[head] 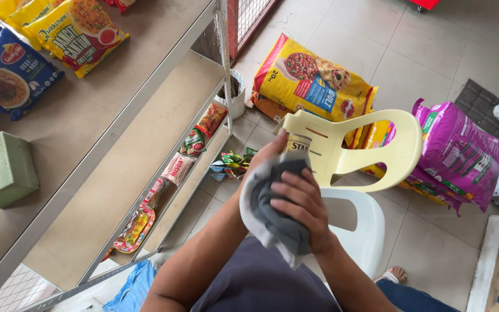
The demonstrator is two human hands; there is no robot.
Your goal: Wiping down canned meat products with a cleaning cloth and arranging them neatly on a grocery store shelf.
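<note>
Two hands meet over a yellow plastic chair: left hand grips a small jar, right hand presses a grey cloth around it. Three noodle packets lie at the shelf's far edge.

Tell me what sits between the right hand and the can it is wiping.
In the head view, a grey cloth lies between the right hand and the can, wrapped around the can's lower part.

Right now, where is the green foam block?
In the head view, the green foam block sits at far left on the top shelf, below the blue noodle packet.
</note>
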